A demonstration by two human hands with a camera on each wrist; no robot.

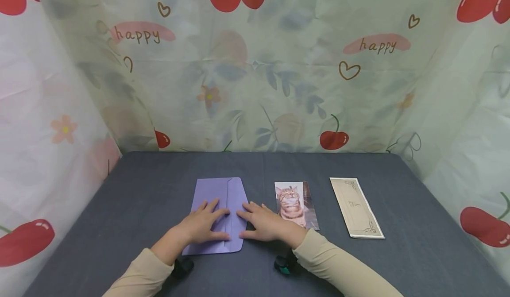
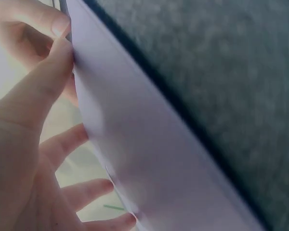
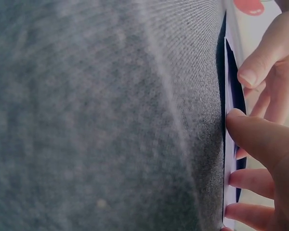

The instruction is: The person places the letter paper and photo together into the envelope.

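Note:
A purple envelope (image 1: 211, 188) lies flat on the dark cloth, its flap (image 1: 236, 193) on the right side. My left hand (image 1: 202, 225) rests on the envelope body with fingers spread. At the flap's right edge is my right hand (image 1: 263, 221), its extended fingertips touching the flap. In the left wrist view, thumb and fingertips of the left hand (image 2: 33, 125) press on the pale purple paper (image 2: 135, 130). The right wrist view shows the envelope (image 3: 227, 144) edge-on, a dark gap at the flap, and the right hand's fingers (image 3: 253, 185) on it.
Right of the envelope lies a cat photo (image 1: 291, 202), partly behind my right wrist. Farther right is a cream card with ornate corners (image 1: 354, 208). Dark wrist devices (image 1: 283, 265) sit under both forearms. Patterned curtains (image 1: 255, 89) enclose the table (image 1: 159, 166) at back and sides.

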